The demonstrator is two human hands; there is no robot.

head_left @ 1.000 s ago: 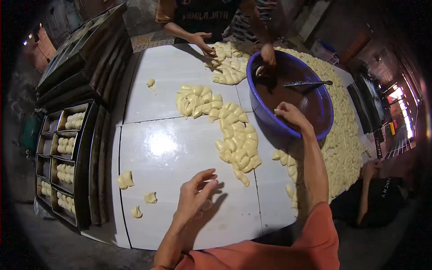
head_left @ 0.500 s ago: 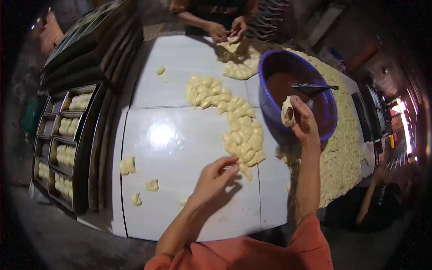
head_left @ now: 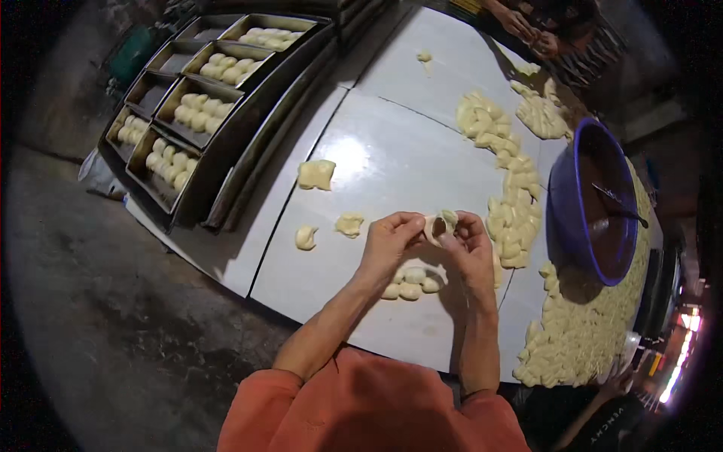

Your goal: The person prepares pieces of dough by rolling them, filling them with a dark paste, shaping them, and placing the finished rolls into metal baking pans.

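No packages, labels, signs (or screens) visible

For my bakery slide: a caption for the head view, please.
Both hands, left hand and right hand, pinch a dough piece above a white table.

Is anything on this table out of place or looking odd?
Nothing looks spilled or damaged. Three dough pieces lie scattered apart from the main dough strip by the blue bowl. Both hands, left and right, pinch one dough piece.

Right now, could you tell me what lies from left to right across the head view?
Dough trays → flat dough piece → left hand → dough being folded → right hand → blue bowl.
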